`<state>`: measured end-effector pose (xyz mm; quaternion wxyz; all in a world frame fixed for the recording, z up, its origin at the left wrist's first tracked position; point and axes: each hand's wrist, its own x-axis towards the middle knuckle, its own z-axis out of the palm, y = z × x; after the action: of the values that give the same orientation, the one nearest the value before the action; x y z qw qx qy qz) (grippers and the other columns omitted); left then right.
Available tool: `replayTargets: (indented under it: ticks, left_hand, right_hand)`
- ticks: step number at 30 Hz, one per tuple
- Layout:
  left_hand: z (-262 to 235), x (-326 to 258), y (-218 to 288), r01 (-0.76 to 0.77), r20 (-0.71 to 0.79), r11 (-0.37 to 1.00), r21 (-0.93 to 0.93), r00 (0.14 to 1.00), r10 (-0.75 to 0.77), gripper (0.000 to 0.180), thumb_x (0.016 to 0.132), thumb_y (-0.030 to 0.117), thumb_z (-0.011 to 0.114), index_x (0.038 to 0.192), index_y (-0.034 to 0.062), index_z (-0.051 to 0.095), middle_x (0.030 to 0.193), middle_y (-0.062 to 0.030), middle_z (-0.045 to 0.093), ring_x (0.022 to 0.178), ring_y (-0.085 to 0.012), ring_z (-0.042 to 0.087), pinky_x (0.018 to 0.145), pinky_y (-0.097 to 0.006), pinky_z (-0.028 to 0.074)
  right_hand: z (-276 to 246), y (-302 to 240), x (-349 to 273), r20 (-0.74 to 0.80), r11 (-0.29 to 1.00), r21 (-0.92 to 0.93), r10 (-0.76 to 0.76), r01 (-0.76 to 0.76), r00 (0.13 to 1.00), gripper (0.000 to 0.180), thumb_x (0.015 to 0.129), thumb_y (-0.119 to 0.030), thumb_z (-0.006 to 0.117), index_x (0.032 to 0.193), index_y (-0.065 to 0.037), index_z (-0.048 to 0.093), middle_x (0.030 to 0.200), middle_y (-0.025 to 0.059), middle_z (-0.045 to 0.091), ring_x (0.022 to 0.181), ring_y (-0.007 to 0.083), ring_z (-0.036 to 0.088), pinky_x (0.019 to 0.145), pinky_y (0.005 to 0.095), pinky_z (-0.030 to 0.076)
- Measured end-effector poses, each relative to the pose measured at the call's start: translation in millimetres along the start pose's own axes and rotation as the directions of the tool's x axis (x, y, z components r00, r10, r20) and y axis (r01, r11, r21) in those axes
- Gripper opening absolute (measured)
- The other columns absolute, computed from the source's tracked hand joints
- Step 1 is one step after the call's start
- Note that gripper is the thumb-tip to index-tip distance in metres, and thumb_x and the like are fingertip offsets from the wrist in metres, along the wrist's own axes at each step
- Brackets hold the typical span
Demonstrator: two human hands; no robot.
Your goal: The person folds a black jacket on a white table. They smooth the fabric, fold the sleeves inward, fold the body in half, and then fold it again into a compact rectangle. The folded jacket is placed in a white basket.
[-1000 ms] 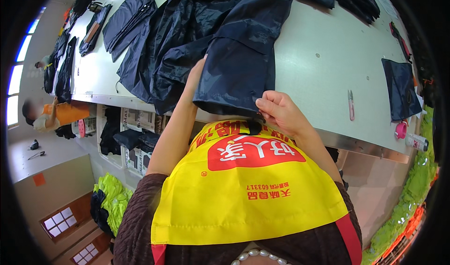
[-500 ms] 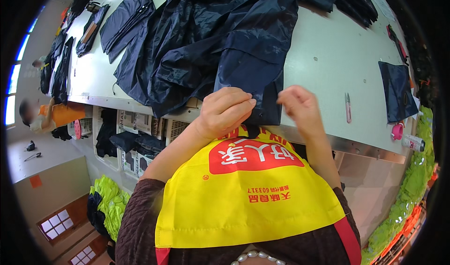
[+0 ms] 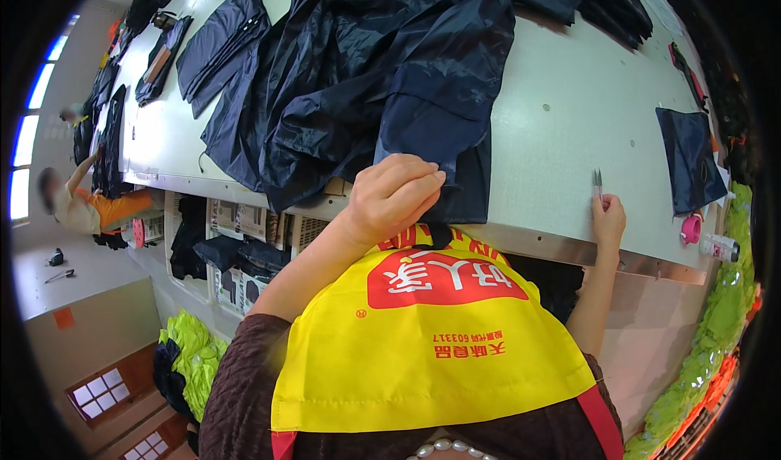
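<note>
A dark navy garment (image 3: 439, 94) of thin, shiny cloth is spread in folds over the table, its near end reaching the front edge. My left hand (image 3: 396, 196) is closed in a pinch on the edge of that cloth, close in front of my yellow apron (image 3: 431, 379). Off to the right, my right hand (image 3: 608, 218) has its fingers round the pink handle of small thread snips (image 3: 598, 185). Their two pointed blades face away from me, slightly apart.
Folded dark cloth stacks (image 3: 224, 41) lie at the far left. A navy cloth piece (image 3: 691, 159), a pink roll (image 3: 691, 231) and a small bottle (image 3: 720, 247) are at the right end. Crates (image 3: 236, 285) stand under the table. Another person (image 3: 89, 200) is at the left.
My right hand has moved right, from beside the garment to the thread snips, and closed on their handle. My left hand stays pinched on the cloth. The person at the left has shifted.
</note>
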<state>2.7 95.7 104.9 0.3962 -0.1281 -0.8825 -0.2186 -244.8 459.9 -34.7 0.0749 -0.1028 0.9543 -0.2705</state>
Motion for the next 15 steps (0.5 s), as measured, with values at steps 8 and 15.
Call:
replayTargets:
  ticks: [8,15]
  left_hand:
    - [3,3,3,0.047,0.015,0.999,0.000,0.999,-0.047,0.017,0.068,-0.001,0.072,0.083,0.0023,0.064,0.083,-0.0103,0.063,0.073,-0.0211,0.063,0.061,-0.025,0.052]
    - [0,4,6,0.078,0.016,0.997,-0.019,0.997,-0.078,0.021,0.066,-0.003,0.073,0.084,0.0012,0.064,0.083,-0.0111,0.063,0.073,-0.0217,0.064,0.060,-0.026,0.052]
  right_hand:
    - [23,-143,-55,0.613,0.446,0.756,-0.228,-0.479,0.756,0.030,0.093,-0.028,0.046,0.111,-0.006,0.054,0.071,-0.0039,0.047,0.049,0.0017,0.035,0.042,0.0157,0.027]
    - [24,-217,-97,0.267,0.506,0.855,-0.620,0.116,0.738,0.029,0.090,-0.022,0.058,0.109,0.000,0.056,0.086,0.0027,0.055,0.078,0.0102,0.051,0.071,0.0225,0.041]
